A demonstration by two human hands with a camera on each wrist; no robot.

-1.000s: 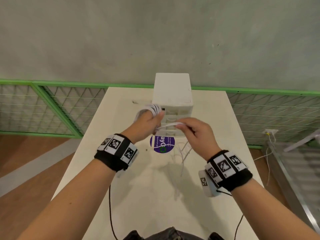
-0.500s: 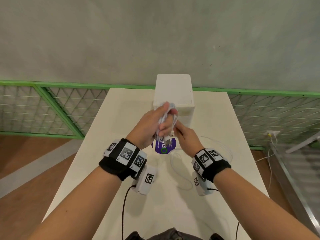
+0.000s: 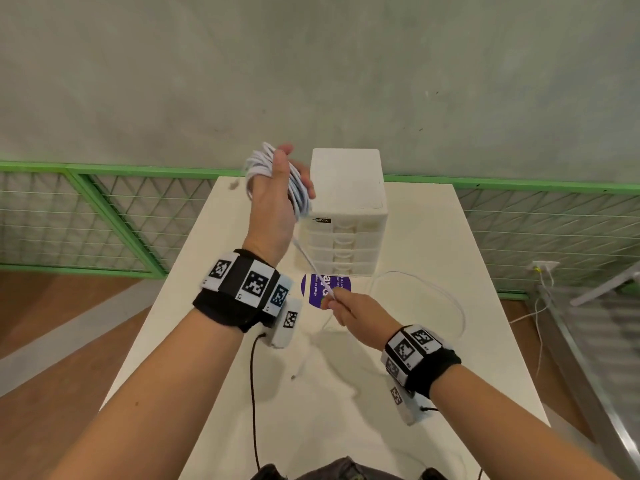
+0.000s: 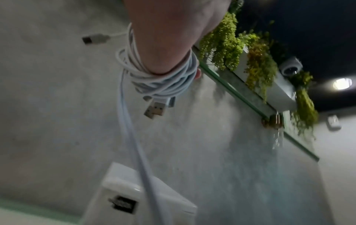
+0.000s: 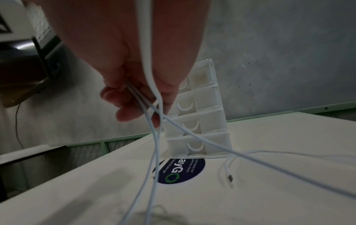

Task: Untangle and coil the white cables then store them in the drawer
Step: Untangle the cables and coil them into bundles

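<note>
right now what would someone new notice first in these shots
Probably the left hand, raised beside the white drawer unit, with white cable coils wound around it and USB plugs dangling. Next, the right hand lower down, pinching cable strands that trail onto the table near a purple sticker.

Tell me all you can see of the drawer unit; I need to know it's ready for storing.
The drawer unit is a small white plastic tower standing upright at the table's far middle. It has a flat top, a black label at its front upper left, and four stacked drawers with curved pulls, all looking closed. Nothing visibly touches it.
</note>
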